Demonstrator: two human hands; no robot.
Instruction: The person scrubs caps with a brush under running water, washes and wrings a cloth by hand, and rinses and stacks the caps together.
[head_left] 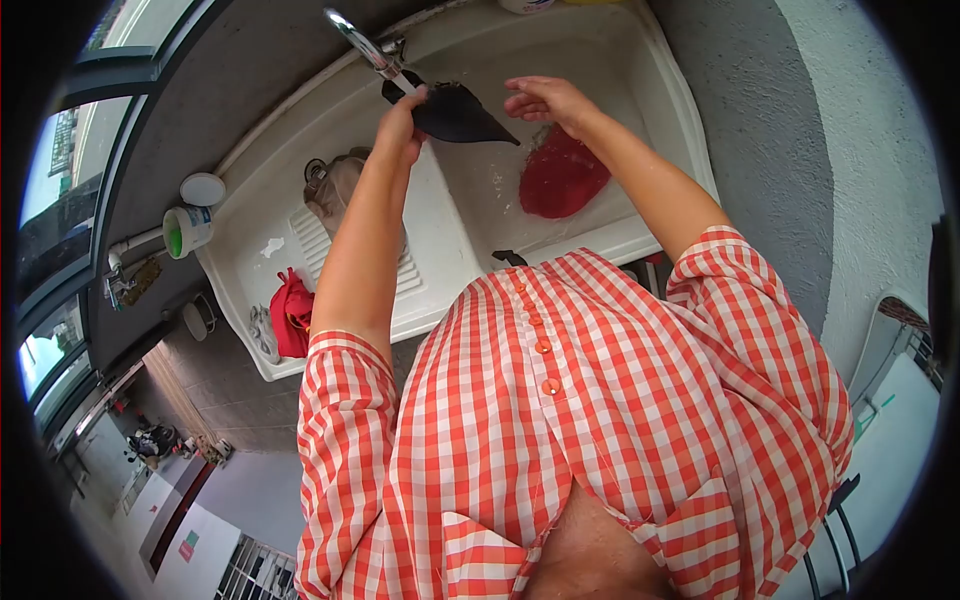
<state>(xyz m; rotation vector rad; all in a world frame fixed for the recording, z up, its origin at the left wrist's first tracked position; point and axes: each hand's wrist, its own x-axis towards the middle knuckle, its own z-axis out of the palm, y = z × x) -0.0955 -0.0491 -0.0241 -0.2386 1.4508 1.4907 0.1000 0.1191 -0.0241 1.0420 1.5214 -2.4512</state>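
Observation:
My left hand (402, 128) grips a black, flat, pointed piece (455, 115) by its left end, just under the tap (362, 45). Its kind is hard to make out; the tip points right and down over the basin. Some wet, light specks show along its upper edge. To the right, my right hand (545, 100) hangs above the basin with fingers stretched out, holding nothing. Below it, a red cloth (565, 175) lies in shallow water in the sink basin (490, 215).
On the washboard side (430, 200) lies a beige item with straps (335, 185). A red cloth bundle (291, 315) and a grey cloth (263, 333) rest near the front left corner. A white tub with green contents (188, 232) stands off the left edge. A window (75, 180) is further left.

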